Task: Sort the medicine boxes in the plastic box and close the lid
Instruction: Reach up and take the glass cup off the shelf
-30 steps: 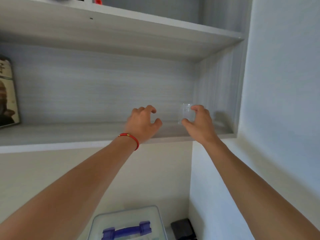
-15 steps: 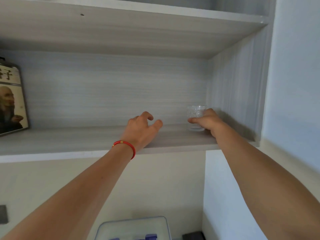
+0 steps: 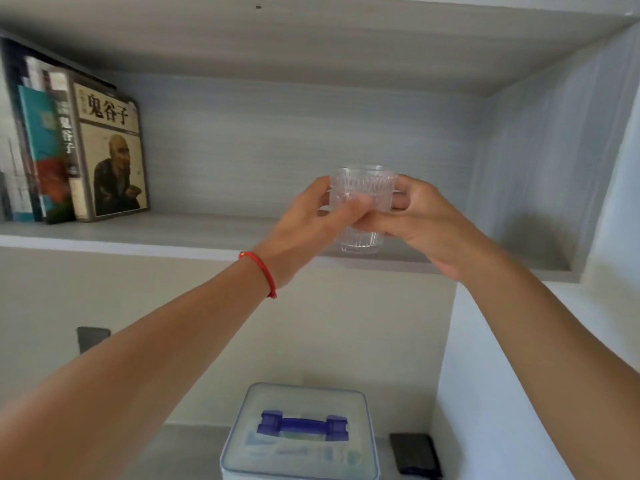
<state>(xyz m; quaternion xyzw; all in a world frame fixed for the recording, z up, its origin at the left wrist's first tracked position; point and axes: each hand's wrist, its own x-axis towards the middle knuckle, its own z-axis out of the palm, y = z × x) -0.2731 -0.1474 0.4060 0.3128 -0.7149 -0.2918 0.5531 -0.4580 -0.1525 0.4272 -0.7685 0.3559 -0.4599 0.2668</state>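
Observation:
A clear ribbed drinking glass (image 3: 360, 192) is held up in front of the grey wall shelf (image 3: 145, 233). My left hand (image 3: 308, 226), with a red string at the wrist, grips its left side. My right hand (image 3: 422, 223) grips its right side, fingers curled round it. Far below, the clear plastic box (image 3: 301, 445) stands on the counter with its lid on and a blue handle (image 3: 303, 425) on top. Faint shapes show through the lid; no medicine box is plainly visible.
Several books (image 3: 79, 150) stand upright at the shelf's left end. A dark flat object (image 3: 415, 453) lies right of the plastic box. A dark wall plate (image 3: 91, 337) sits on the wall at the left. The white wall (image 3: 519, 358) juts out on the right.
My right hand has lifted the glass off the shelf's right end and brought it left. My left hand has risen from the shelf and taken hold of the glass too.

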